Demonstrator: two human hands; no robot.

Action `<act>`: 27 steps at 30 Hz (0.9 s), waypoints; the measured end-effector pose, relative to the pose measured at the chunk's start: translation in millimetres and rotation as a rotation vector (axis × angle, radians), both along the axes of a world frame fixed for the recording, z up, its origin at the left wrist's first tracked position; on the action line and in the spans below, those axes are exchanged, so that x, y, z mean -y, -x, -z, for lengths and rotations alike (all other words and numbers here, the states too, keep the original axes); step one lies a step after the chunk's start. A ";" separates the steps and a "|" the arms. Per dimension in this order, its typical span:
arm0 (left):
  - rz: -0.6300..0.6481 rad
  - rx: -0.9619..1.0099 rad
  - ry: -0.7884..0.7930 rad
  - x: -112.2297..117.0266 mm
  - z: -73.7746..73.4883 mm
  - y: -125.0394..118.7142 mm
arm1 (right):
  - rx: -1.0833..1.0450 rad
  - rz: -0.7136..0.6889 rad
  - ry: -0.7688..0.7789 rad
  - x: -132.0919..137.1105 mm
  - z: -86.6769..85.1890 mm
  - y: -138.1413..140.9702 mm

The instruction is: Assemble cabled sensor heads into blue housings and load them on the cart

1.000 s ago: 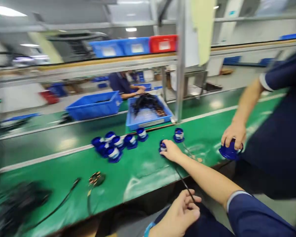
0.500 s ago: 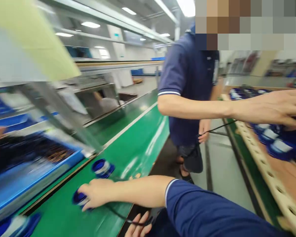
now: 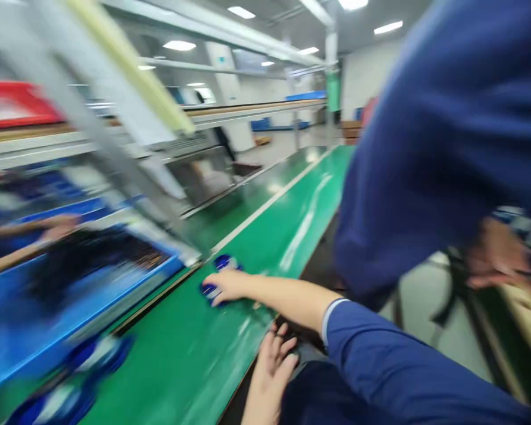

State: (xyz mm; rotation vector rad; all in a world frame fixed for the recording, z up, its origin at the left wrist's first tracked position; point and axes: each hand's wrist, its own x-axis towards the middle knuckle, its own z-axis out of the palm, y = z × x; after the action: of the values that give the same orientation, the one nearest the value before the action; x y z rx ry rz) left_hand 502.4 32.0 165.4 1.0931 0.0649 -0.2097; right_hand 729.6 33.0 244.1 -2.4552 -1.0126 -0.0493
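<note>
Head view: left hand [image 3: 272, 357] near table edge [image 3: 232, 387].

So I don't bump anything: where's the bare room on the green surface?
Past the right hand, green surface between white line and right edge; also between that hand and the lower-left blue cups. Crowded: those cups; around the held cup, with another cup just behind.

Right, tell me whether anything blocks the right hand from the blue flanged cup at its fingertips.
Nothing visible does: the right hand is on the blue flanged cup. A second blue cup stands just beyond, not between them.
</note>
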 end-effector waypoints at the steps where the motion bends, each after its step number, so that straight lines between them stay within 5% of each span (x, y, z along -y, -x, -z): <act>1: 0.021 0.018 -0.019 0.3 1.3 8.7 | 0.006 0.018 0.013 5.3 -4.4 2.2; 5: 0.132 -0.051 -0.128 -20.2 9.9 54.6 | -0.020 -0.088 0.000 3.2 8.8 -27.9; 9: -0.184 -0.128 -0.183 -67.8 12.1 117.0 | 0.000 -0.050 -0.056 -1.8 54.5 -63.6; 11: -0.462 -0.111 -0.458 -111.2 13.1 148.8 | 0.078 -0.024 -0.104 1.7 76.2 -75.3; 15: -1.021 0.029 -1.341 -231.5 24.7 209.1 | 0.236 -0.012 -0.194 8.2 95.3 -77.7; 17: -1.071 -0.040 -1.609 -286.7 37.3 227.2 | 0.306 0.021 -0.203 8.8 93.3 -66.7; 19: -1.014 -0.133 -1.706 -324.3 51.7 229.5 | 0.369 0.065 -0.185 7.0 88.5 -50.8; 22: -0.875 -0.157 -1.637 -341.0 68.5 206.0 | 0.412 0.091 -0.160 0.1 83.4 -22.0; 27: -0.867 -0.099 -1.480 -290.5 69.5 140.4 | 0.146 -0.235 -0.265 -24.4 84.4 51.2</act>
State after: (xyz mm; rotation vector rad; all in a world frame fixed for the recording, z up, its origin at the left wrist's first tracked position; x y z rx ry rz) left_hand 362.0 322.5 95.9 2.3821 0.8710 0.6974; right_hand 678.4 57.4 159.7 -2.1056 -1.2638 -0.2712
